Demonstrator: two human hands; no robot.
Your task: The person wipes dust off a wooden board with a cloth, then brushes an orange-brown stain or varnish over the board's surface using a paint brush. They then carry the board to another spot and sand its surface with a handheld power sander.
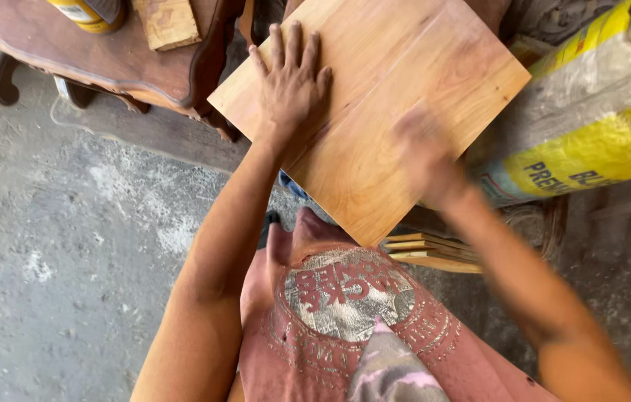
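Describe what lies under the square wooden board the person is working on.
Below the wooden board, near its lower corner, a stack of thin wood strips shows. The left hand presses flat on top; whatever supports the board is covered.

The left hand is lying flat on a square wooden board, fingers spreading. The right hand is blurring over the board's lower right part. A yellow sack is sitting just beside the board, and a dark wooden desk is standing to its left.
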